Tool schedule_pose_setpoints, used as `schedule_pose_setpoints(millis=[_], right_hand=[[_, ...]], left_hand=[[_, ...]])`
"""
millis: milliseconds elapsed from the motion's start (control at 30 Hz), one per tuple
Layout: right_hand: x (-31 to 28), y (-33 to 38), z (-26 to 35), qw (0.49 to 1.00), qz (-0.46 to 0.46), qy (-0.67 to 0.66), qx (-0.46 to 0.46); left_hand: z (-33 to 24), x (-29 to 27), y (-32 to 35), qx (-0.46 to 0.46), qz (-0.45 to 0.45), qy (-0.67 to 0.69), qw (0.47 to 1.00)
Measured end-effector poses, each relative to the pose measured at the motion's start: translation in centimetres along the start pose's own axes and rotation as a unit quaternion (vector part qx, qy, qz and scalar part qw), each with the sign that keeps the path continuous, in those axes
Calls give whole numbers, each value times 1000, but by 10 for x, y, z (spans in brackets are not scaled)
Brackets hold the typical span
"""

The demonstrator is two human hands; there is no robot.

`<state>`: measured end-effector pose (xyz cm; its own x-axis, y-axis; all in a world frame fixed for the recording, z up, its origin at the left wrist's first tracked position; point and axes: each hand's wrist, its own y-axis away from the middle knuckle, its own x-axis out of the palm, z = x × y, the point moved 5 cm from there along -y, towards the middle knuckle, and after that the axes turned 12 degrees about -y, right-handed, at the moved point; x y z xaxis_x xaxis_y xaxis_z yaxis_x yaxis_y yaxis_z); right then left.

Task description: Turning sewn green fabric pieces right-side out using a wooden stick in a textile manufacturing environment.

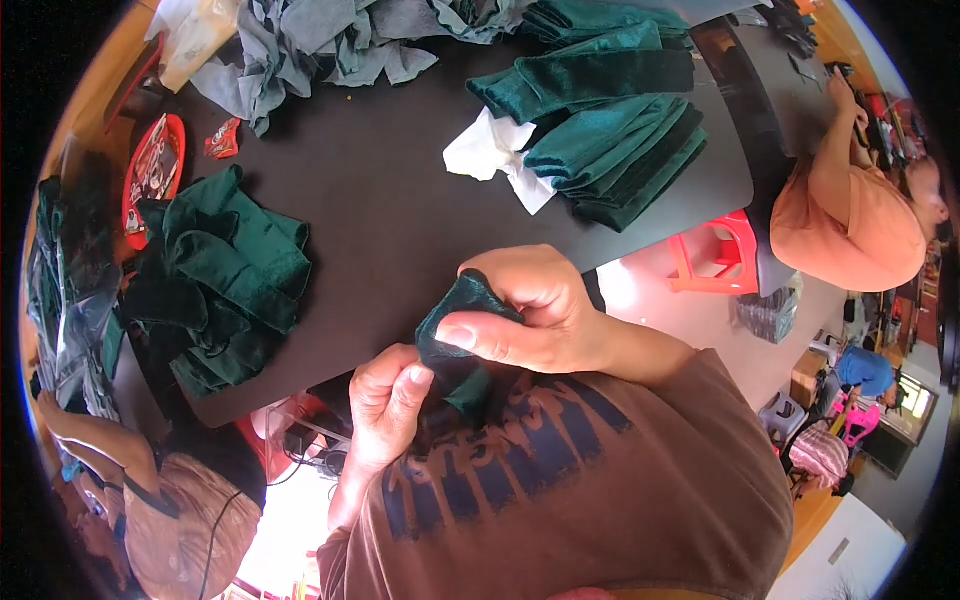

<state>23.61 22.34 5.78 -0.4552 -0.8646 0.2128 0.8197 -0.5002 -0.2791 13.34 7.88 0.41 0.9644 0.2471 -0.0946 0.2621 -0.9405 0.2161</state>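
Note:
A small piece of dark green velvet cloth [436, 334] is held in front of my chest. My right hand [535, 315] pinches its upper part, thumb lying on the face of the cloth and fingers behind. Lower and to the left, my left hand [390, 405] is closed with thumb and forefinger together at the cloth's edge. The cloth's lower end hangs between my hands against my shirt. Both hands are by the near edge of the dark table [380, 190].
A loose heap of green velvet pieces [245, 245] lies on the left. Stacked green velvet strips [610, 150] and crumpled white paper [488, 145] are at the far right. Grey cloth pieces [300, 45], a red tray [178, 150], a red stool [735, 255] and co-workers [850, 225] surround me.

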Motion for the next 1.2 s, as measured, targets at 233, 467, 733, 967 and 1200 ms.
schedule_pose_setpoints(millis=[233, 467, 733, 967, 1200], right_hand=[[0, -1, -5, 999, -35, -21, 6], [5, -1, -2, 984, -8, 137, -114], [13, 8, -7, 972, -42, 160, -167], [5, 1, -5, 987, 4, 130, -92], [-12, -9, 18, 983, -85, 133, -98]], left_hand=[[4, -2, 3, -20, 6, 16, 1000], [6, -3, 5, -4, -5, 2, 1000], [7, 0, 6, 0, -16, 19, 1000], [6, -3, 6, -4, -6, 43, 999], [0, 1, 3, -25, 33, -31, 999]])
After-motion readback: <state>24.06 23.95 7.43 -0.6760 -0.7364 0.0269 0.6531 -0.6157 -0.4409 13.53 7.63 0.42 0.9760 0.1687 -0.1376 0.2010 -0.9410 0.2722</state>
